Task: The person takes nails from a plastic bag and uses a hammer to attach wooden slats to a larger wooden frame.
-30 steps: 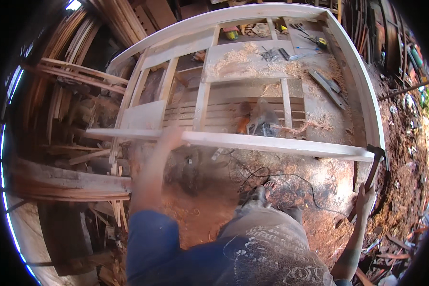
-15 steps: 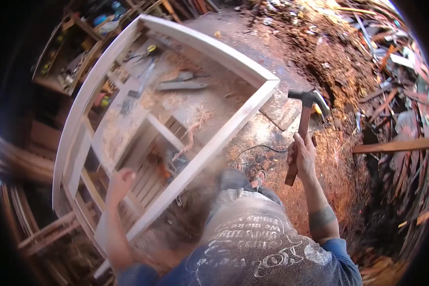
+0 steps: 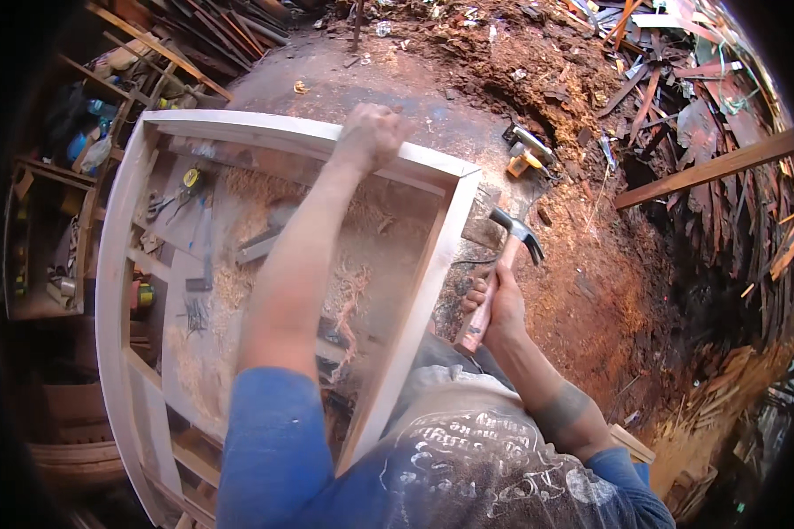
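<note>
A pale wooden frame with mitred corners and a curved far rail spans the left and middle of the view. My left arm reaches forward across it, and my left hand is closed over the far rail, left of the far right corner. My right hand is wrapped round the wooden handle of a claw hammer, beside the frame's right rail. The hammer's dark head points up and away from me, apart from the frame. My left palm and fingertips are partly hidden.
Inside the frame's outline lie wood shavings, a yellow tape measure, another hammer and several nails. A yellow power tool sits on the dusty ground beyond. Scrap wood is heaped at right, with a long plank jutting out.
My left hand has moved forward from above the frame's near part onto its far rail. The hammer in my right hand has come left, closer to the frame. My view has also turned.
</note>
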{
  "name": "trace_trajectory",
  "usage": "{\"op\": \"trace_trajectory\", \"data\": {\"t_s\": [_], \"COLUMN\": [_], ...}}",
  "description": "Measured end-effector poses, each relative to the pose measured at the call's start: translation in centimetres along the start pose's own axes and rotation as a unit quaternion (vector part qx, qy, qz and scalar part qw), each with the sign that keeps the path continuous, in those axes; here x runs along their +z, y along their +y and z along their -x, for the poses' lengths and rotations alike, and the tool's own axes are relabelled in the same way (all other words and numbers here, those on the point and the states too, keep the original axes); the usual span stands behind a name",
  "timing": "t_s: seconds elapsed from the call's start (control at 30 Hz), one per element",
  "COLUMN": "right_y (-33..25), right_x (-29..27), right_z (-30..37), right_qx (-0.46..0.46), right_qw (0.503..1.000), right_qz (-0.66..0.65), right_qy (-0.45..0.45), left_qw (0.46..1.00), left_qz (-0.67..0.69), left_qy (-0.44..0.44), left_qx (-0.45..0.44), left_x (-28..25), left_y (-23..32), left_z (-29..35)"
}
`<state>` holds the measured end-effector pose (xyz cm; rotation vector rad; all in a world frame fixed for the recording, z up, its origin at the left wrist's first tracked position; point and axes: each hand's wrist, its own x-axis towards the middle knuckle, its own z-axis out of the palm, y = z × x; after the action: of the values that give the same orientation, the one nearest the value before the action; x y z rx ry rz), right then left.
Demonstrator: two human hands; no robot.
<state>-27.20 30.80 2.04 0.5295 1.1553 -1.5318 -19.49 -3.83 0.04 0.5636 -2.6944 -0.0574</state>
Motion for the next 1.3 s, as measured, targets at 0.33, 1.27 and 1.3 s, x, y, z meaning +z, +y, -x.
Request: {"op": "trace_trajectory", "data": {"t_s": [0.33,1.27,1.3], "right_y": [1.5,0.9,-0.5], "right_x": [1.5,-1.8,-0.8], "right_z": [-1.8,-2.0,-1.4], "right_qx": [-0.023,-0.047,-0.021], "right_qw": [0.999,0.997,0.999], "right_qz": [-0.022,-0.053,-0.005], "right_qy": [0.024,-0.023,-0.043], "left_qw": [0.981,0.983,0.984], "left_qz": [0.021,0.001,-0.004], "left_qy": [-0.118,-0.107,-0.105], "left_qx": [-0.151,-0.146,-0.143], "left_x": [0.6,1.5,1.3], "left_y": [2.1,1.7,1.5], "left_z": [-0.9,-1.2,-1.4]}}
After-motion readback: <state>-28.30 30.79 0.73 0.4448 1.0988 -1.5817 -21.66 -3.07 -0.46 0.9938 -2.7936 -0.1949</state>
